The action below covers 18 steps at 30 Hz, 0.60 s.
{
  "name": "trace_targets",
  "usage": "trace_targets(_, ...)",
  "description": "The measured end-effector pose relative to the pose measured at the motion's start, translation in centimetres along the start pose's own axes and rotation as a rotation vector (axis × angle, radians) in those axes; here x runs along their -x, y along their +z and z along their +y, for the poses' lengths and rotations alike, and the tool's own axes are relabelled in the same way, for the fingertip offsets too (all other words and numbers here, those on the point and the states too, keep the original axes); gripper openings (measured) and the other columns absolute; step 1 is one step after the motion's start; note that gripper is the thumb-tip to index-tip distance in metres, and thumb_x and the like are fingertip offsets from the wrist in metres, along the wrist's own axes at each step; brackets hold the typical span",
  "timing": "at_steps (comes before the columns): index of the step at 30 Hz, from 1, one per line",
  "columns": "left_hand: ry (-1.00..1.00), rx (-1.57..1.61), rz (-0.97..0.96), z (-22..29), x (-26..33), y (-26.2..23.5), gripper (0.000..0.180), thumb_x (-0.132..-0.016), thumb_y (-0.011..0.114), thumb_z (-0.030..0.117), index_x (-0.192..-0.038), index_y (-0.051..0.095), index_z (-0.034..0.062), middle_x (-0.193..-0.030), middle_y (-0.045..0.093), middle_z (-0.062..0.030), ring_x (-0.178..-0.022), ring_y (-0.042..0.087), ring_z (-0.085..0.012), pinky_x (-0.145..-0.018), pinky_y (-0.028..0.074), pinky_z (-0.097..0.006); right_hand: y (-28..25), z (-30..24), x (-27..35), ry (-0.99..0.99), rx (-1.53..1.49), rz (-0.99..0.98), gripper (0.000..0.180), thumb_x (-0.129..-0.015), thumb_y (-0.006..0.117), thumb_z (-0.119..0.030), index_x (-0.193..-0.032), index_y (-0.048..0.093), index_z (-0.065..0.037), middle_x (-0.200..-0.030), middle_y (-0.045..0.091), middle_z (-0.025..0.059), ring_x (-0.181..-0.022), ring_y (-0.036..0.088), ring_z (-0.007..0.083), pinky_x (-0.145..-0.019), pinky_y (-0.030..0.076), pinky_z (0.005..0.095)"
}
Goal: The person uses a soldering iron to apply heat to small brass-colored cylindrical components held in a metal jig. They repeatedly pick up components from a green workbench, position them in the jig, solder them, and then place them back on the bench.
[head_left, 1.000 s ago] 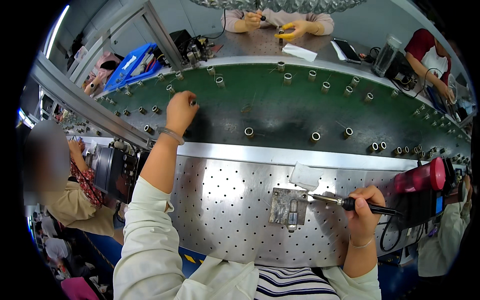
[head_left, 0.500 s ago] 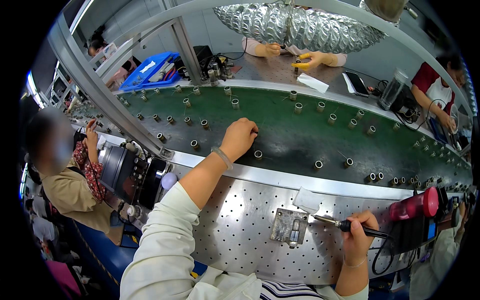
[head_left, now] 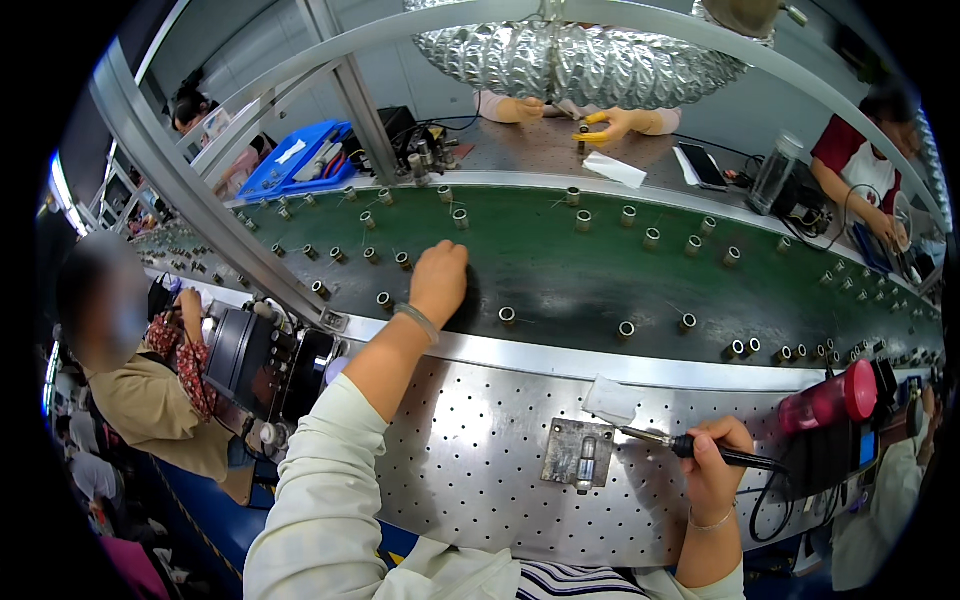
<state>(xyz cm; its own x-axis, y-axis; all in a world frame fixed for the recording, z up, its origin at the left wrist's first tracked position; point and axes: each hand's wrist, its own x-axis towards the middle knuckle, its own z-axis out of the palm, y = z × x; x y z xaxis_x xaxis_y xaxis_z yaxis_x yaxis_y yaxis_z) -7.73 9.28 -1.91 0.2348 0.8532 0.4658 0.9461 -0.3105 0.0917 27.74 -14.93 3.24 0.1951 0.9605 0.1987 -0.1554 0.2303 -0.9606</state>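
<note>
Forearm (head_left: 191, 314) lowered since half a second ago, a co-worker (head_left: 150, 415) in tan is sitting at the far left beside a black case (head_left: 238, 352). The person's left hand (head_left: 440, 282) is reaching over the green belt (head_left: 560, 270); it is hovering or resting farther left than half a second ago, yet right of its place a second ago. Its fingertips are hiding from view, so I cannot tell whether they are grasping anything. Upright metal cylinders (head_left: 507, 316) are standing on the belt to both sides of it. Toward the right, on the perforated table (head_left: 450, 440), a metal plate (head_left: 562, 455) is lying as before, a shiny tube (head_left: 587, 465) resting on it. A white pad (head_left: 610, 400) is lying just beyond. The right hand (head_left: 712, 468) is still gripping a black-handled iron (head_left: 686, 446), whose tip is pointing toward the plate's upper right corner; contact is unclear. Farther right, a red container (head_left: 830, 395) is leaning.
</note>
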Motion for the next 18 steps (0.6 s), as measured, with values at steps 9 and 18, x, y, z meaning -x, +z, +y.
trace_targets(9,-0.005,-0.147,0.076,0.5,-3.2,-3.7,0.021,-0.070,0.069,0.007,-0.085,0.056,0.0044,-0.089,0.055,-0.0107,-0.093,0.054,-0.0313,-0.073,0.049,-0.040,-0.4,-0.9,-0.1,0.071,-0.036,0.038,0.011,-0.080,0.064,-0.005,-0.075,0.056,0.000,-0.063,0.059,0.0076,-0.048,0.051,0.0088,-0.045,0.040,0.0200)
trace_targets(18,0.310,0.574,-0.082,13.4,-1.9,-5.0,0.015,-0.072,0.071,0.011,-0.083,0.064,0.0048,-0.089,0.059,-0.0092,-0.085,0.057,-0.0298,-0.074,0.046,-0.038,-0.5,-0.6,-0.5,0.116,-0.031,0.014,0.010,-0.081,0.065,-0.003,-0.075,0.057,0.002,-0.061,0.058,0.0062,-0.048,0.050,0.0063,-0.044,0.037,0.0194)
